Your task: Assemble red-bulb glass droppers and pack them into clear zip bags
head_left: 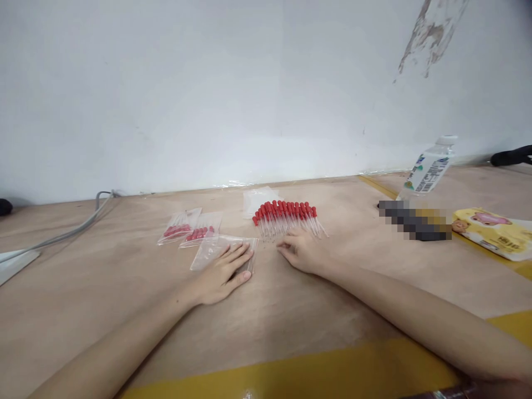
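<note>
My left hand (pixel 226 274) lies flat with fingers spread on a clear zip bag (pixel 203 256); no contents can be made out in this bag. My right hand (pixel 305 252) rests by the thin lower ends of a row of clear droppers with red bulbs (pixel 286 213). Its fingers are loosely bent, thumb and index a little apart, and nothing shows between them. To the left, two overlapping clear bags hold red-bulbed droppers: one bag (pixel 179 226) farther left, the other bag (pixel 202 231) partly under the flat one. Behind the dropper row lie more clear bags (pixel 257 200).
At the right stand a clear bottle with a white cap (pixel 430 169), a dark pixelated object (pixel 415 220) and a yellow printed packet (pixel 494 233). A grey cable (pixel 78 226) runs along the left. Yellow tape (pixel 291 371) crosses the table's near side; a white wall (pixel 187 100) rises behind.
</note>
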